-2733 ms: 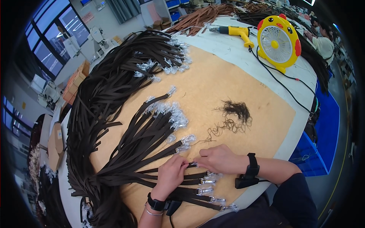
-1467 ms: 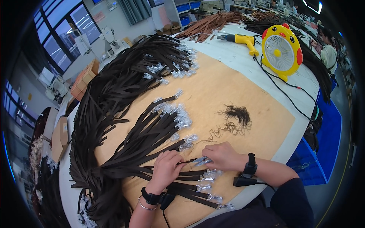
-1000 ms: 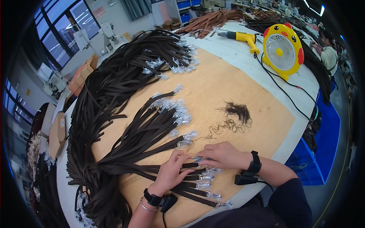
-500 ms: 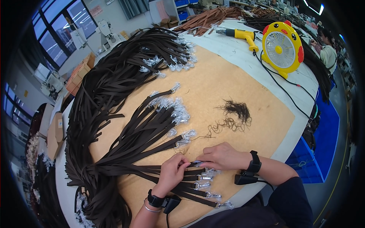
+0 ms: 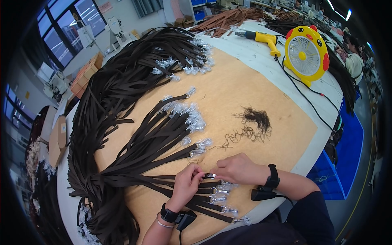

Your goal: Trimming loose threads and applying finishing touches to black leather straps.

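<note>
Near the table's front edge my left hand [image 5: 188, 184] and my right hand [image 5: 237, 168] meet over the end of one dark brown strap [image 5: 163, 178]. Both pinch its metal clasp end [image 5: 209, 176], which is wrapped in clear plastic. Below the hands lie several more straps [image 5: 196, 202] with wrapped clasps [image 5: 222, 200] side by side. A fanned bundle of the same straps [image 5: 163, 134] lies just beyond my hands, its clasp ends pointing right.
A big pile of dark straps [image 5: 118, 81] covers the table's left and far side. A tuft of dark thread scraps [image 5: 255, 120] lies on the tan board [image 5: 245, 90]. A yellow desk fan [image 5: 305, 55] and a yellow handheld tool [image 5: 263, 38] stand at the far right, with black cables running to the edge.
Both hands have stayed at the same spot on the front straps, with only small finger shifts on the clasp end. The straps on the table have not moved.
</note>
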